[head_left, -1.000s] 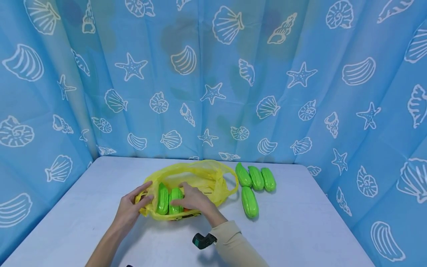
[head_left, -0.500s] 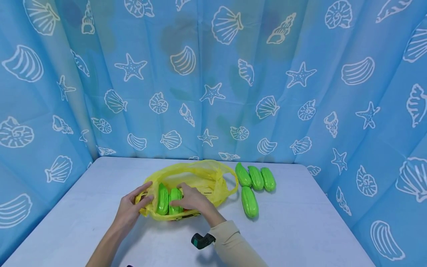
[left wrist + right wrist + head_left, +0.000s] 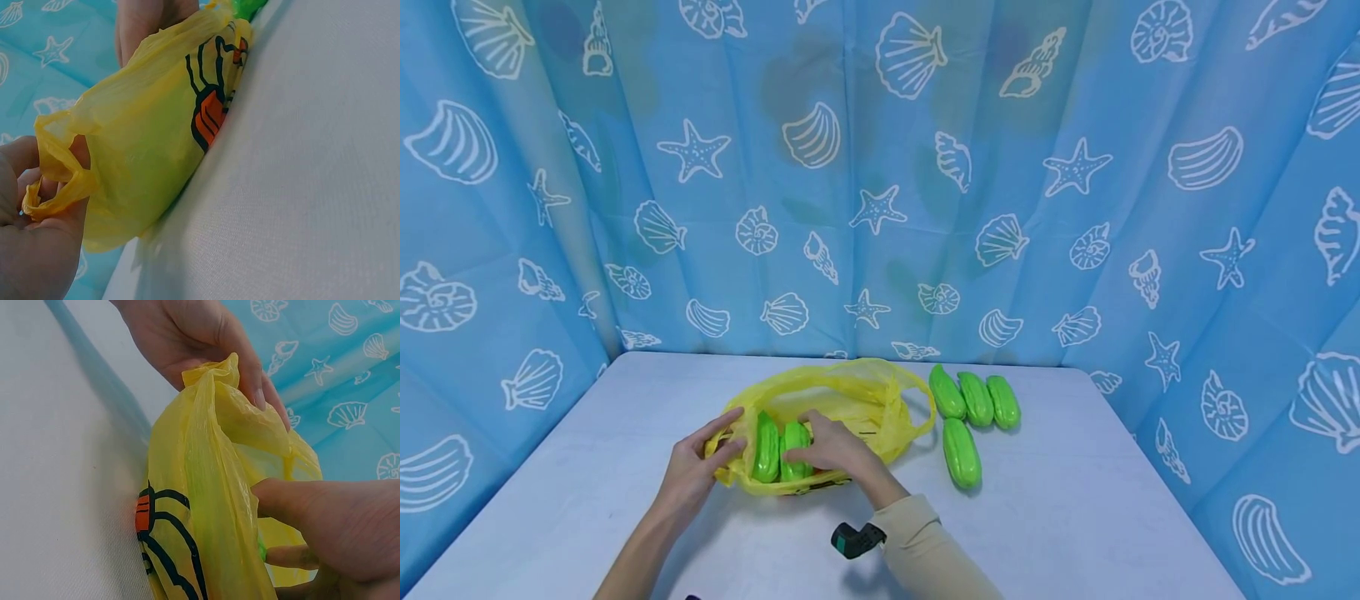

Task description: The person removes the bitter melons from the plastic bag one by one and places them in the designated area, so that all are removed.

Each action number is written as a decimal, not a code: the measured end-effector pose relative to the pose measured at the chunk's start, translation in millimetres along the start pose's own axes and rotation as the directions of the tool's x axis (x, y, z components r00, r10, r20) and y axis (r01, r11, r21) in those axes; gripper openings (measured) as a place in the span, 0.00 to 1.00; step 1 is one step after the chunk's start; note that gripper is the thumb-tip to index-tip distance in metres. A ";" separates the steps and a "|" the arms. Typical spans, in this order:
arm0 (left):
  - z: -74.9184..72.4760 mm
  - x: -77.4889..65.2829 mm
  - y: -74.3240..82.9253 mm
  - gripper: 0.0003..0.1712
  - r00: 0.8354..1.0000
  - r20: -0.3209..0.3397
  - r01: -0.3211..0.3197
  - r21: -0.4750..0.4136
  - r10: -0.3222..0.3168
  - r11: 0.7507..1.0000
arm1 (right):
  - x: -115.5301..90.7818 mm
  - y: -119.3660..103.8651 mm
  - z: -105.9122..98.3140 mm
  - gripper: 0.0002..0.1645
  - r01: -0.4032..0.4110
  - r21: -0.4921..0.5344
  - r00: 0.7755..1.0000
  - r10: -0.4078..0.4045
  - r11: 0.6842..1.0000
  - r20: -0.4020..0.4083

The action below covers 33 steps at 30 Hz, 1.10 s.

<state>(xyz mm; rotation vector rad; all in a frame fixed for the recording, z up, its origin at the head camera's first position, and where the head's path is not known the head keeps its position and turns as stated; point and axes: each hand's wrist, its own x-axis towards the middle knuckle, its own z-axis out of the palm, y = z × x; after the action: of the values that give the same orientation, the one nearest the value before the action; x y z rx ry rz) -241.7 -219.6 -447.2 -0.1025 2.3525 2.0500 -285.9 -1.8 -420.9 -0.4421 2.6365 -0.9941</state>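
A yellow plastic bag [image 3: 872, 408] lies on its side, its mouth spread. My left hand [image 3: 688, 471] grips the bag's left end; in the left wrist view, its fingers and thumb curl round a handle loop [image 3: 59, 190]. Inside the mouth are two glossy green pieces shaped like plump cucumbers, the left one [image 3: 766, 450] standing beside the other piece [image 3: 794, 472]. Reaching into the bag, my right hand [image 3: 835, 448] holds this second piece between thumb and fingers. In the right wrist view the bag wall [image 3: 200, 487] hides most of it.
On the white table [image 3: 1060, 500], right of the bag, three similar green pieces [image 3: 976, 400] lie in a row, with another green piece [image 3: 962, 454] in front. A blue shell-patterned curtain [image 3: 880, 250] surrounds the back and sides.
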 end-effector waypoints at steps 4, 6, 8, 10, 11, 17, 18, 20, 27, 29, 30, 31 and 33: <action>0.4 0.7 0.6 0.37 1.000 -0.001 0.004 0.003 -0.004 1.000 | -0.3 1.1 -0.8 0.42 0.008 0.000 1.000 -0.008 1.000 -0.004; 0.6 0.8 0.7 0.37 1.000 0.000 0.003 0.001 -0.003 1.000 | -0.8 1.3 -1.5 0.42 0.010 0.002 1.000 -0.010 1.000 -0.006; 0.7 0.6 0.7 0.37 1.000 0.000 0.002 -0.004 -0.002 1.000 | -1.2 1.7 -2.1 0.42 0.007 -0.001 1.000 -0.007 1.000 -0.007; 0.8 0.4 0.7 0.37 1.000 -0.001 0.002 -0.008 -0.002 1.000 | -1.4 2.1 -2.7 0.42 0.008 0.000 1.000 -0.008 1.000 -0.007; 0.7 0.3 0.8 0.37 1.000 0.000 0.003 -0.010 -0.003 1.000 | -1.7 2.2 -3.0 0.42 0.008 -0.001 1.000 -0.008 1.000 -0.009; 0.9 0.3 2.5 0.37 1.000 -0.020 -0.002 0.000 0.002 1.000 | -3.1 4.7 -6.4 0.42 0.036 -0.004 0.999 -0.036 0.999 -0.019; 1.1 0.2 2.8 0.37 1.000 -0.023 -0.004 0.002 0.004 1.000 | -3.5 5.0 -7.6 0.42 0.040 -0.002 0.999 -0.040 0.999 -0.020; 1.5 0.0 3.1 0.37 1.000 -0.024 -0.005 -0.003 0.005 1.000 | -4.0 6.2 -9.2 0.41 0.046 -0.007 0.999 -0.046 0.999 -0.023; 2.5 -1.8 2.5 0.36 0.999 -0.040 0.002 0.005 -0.002 1.000 | -6.4 10.7 -17.1 0.42 0.043 -0.029 0.998 -0.044 0.999 -0.042; 2.5 -2.3 2.0 0.36 0.999 -0.048 -0.002 0.018 0.003 1.000 | -7.2 12.3 -20.1 0.42 0.042 -0.033 0.998 -0.044 0.999 -0.049; 2.4 -2.5 1.7 0.36 0.999 -0.050 -0.005 0.025 0.006 1.000 | -7.7 12.8 -21.9 0.42 0.045 -0.025 0.998 -0.046 0.999 -0.050; 2.4 -2.5 1.6 0.35 0.999 -0.053 -0.007 0.028 0.008 1.000 | -8.3 13.5 -23.8 0.42 0.046 -0.018 0.998 -0.047 0.999 -0.051; 2.4 -2.3 1.2 0.35 0.998 -0.055 -0.011 0.028 0.012 1.000 | -9.6 14.5 -27.4 0.42 0.057 0.010 0.997 -0.056 0.998 -0.050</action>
<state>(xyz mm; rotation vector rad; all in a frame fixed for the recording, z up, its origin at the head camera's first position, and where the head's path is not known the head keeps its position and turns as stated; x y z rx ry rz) -239.6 -217.0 -446.3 -0.1478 2.4182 2.0453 -289.9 28.3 -409.5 -0.4985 2.6745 -1.0493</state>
